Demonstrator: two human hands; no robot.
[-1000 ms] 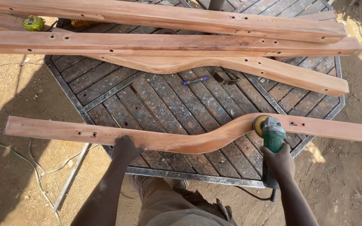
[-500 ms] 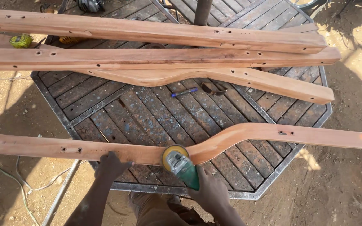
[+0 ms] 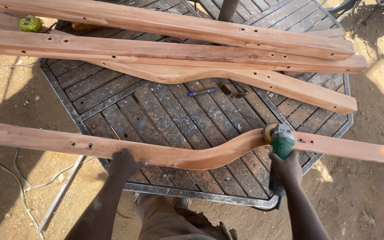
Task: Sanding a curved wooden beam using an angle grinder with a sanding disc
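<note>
Wood rail [image 3: 174,155]: I've run the green grinder [image 3: 282,140] from mid-curve back right; right hand [image 3: 286,168] grasping it, left hand [image 3: 124,162] pressed on the rail, seemingly flat. Sanding continues.

Both forearms are bare, with no sleeves, watch or gloves showing. The left hand [image 3: 123,163] and right hand [image 3: 286,168] are bare too, without rings. Near the bottom edge, the legs wear dusty brown trousers [image 3: 165,222] with creased cloth.
</note>
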